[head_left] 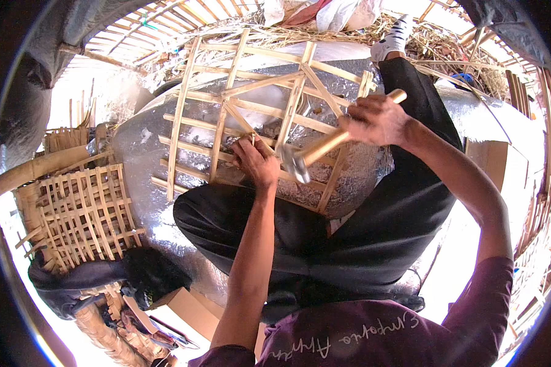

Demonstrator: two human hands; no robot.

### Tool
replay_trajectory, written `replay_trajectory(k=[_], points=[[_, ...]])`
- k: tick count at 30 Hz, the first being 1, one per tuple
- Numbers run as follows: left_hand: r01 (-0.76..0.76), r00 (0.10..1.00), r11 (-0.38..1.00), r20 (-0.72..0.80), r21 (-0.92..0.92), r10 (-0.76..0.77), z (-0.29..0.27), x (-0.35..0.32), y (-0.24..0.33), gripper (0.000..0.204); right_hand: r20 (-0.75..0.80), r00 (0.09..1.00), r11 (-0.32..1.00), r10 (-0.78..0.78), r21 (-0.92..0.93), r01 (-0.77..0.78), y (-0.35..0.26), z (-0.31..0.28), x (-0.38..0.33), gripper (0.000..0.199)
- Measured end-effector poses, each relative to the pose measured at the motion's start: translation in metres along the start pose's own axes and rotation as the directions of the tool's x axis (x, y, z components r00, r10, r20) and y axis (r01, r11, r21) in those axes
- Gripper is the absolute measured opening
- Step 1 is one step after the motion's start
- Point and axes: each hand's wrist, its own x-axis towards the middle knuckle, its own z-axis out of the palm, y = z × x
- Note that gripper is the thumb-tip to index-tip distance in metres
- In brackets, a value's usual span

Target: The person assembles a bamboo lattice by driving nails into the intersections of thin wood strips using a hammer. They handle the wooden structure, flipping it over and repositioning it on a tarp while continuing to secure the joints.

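Across the frame's centre a pale bamboo lattice frame (251, 110) rests on the knees; left hand (256, 162) pinches a slat, right hand (376, 119) grips a wooden-handled hammer (306, 156). Brown cardboard box (193, 312) lower left.

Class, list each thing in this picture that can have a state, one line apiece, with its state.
Hammer: gripped by the handle, head down at the frame.
Right hand: closed on the hammer handle.
Left hand: fingers pinched on a slat.
Bamboo frame: open lattice, resting on the lap.
Woven panels: stacked flat at left.
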Motion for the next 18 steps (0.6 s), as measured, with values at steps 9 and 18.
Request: replay_trajectory(k=[9,18], points=[[-0.027,1.0,0.999,0.003,-0.027,0.027,0.0,-0.001,-0.001,0.028,0.087,0.996,1.0,0.007,0.02,-0.009,0.003,0.002,0.001,0.029],[-0.03,0.999,1.0,-0.029,0.005,0.03,0.0,0.0,0.002,0.02,0.045,0.998,0.997,0.05,-0.058,-0.047,0.007,0.01,-0.011,0.029]])
